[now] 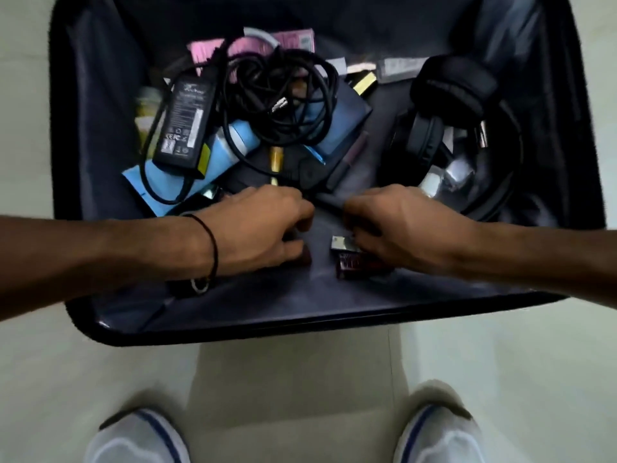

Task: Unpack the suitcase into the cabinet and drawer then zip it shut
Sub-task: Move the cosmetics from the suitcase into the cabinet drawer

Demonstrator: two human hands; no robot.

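An open dark suitcase lies on the floor below me, its lined tub full of loose items. A black power adapter with tangled black cables sits on a light blue pouch. Black headphones lie at the right. My left hand is curled low in the tub over a small dark reddish item; what it grips is hidden. My right hand is curled over small things beside a silver-capped piece and a dark red packet.
Pink packets and paper slips lie at the tub's far end, a yellow-green jar at the left, a gold tube in the middle. Pale tiled floor surrounds the case. My two white shoes stand near its front edge.
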